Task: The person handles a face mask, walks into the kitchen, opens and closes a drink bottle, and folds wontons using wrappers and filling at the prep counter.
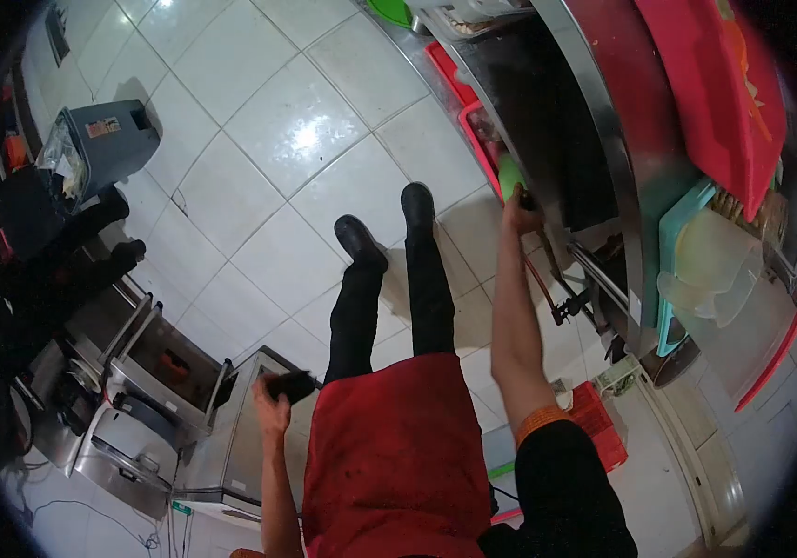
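Pale-green rounded object (510,177) at the right hand (523,218), beside the steel bench (638,186).
Right fingers curl, their hold unclear; left hand's (274,409) fingers wrap a black oblong object (292,385). Glossy white tiles (277,112) spread open around black boots (361,244).

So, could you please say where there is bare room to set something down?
Bare floor lies between the bin and the boots, and ahead of the boots. It is crowded by the right hand, where the green item, red tray and counter sit close together, and at the counter's near end, with the teal tray and pale containers.
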The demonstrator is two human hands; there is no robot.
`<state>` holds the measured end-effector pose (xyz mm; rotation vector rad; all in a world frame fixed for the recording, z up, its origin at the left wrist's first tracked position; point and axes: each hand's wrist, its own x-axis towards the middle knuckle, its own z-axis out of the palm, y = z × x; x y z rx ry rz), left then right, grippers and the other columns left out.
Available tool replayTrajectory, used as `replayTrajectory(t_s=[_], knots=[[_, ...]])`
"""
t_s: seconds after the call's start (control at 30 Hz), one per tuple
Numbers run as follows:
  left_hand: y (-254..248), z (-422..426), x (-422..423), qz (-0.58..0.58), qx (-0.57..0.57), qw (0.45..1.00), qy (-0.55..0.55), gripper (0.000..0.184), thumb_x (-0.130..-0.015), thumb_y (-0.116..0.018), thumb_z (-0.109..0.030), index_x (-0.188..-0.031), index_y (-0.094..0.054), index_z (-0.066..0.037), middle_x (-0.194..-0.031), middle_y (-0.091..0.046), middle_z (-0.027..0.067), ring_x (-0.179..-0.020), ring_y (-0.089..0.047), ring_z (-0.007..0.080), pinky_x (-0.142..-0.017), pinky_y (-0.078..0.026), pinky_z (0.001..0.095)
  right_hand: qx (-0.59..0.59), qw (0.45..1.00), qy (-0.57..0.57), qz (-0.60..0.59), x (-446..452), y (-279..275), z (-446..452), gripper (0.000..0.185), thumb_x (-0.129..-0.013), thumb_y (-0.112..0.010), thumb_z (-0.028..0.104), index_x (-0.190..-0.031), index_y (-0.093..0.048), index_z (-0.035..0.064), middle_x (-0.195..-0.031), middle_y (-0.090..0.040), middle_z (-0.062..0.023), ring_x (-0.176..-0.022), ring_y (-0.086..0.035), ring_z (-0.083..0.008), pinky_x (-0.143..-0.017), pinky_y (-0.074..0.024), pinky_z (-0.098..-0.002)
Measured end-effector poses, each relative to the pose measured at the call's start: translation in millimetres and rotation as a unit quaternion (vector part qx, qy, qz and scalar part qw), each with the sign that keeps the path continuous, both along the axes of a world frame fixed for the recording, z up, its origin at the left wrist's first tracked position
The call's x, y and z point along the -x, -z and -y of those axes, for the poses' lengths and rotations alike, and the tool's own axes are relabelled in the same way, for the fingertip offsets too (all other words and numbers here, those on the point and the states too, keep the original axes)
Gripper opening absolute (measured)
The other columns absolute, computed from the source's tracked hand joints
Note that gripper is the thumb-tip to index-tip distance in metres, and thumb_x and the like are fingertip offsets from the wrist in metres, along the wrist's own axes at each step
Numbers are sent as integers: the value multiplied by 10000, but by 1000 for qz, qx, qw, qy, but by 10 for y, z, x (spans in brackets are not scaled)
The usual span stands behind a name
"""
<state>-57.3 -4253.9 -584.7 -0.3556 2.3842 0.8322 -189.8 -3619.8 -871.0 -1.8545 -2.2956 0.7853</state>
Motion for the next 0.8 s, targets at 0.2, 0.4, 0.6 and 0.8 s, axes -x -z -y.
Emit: replayTrajectory(t_s=[0.2,0.4,0.6,0.8], knots=[[-266,-1248,1057,-40,121,979,159,785,-684,-718,-140,-1430,-479,-92,-1502,-441,171,-1336,-397,407,-1106,-300,565,-75,955,245,-150,-21,-802,984,942,-757,-894,477,-1366,-443,-83,-1265,-514,-287,-1188,-542,-426,-959,-519,-553],[-124,-2339,1420,-82,-14,941,327,872,-674,-772,-111,-1485,-451,-108,-1511,-442,123,-1333,-419,364,-1065,-362,527,-75,986,-5,-146,-564,-2159,1421,847,-791,-903,349,-1397,-463,-48,-1290,-519,-275,-1211,-522,-410,-993,-489,-513],[-1344,-2978,1797,-129,-70,921,360,1025,-692,-886,-349,-1543,-381,-84,-1484,-460,121,-1328,-435,364,-1068,-369,521,90,919,-346,-167,-136,-4727,1794,778,-701,-890,140,-1385,-530,45,-1269,-519,-212,-1191,-528,-414,-1030,-449,-504],[-2873,-2725,1949,-285,-196,888,303,764,-637,-750,-210,-1360,-545,-72,-1306,-594,89,-1243,-510,334,-948,-381,505,68,833,-538,-109,301,-6910,1945,751,-709,-896,280,-1352,-572,64,-1314,-510,-204,-1211,-540,-415,-1015,-479,-477]])
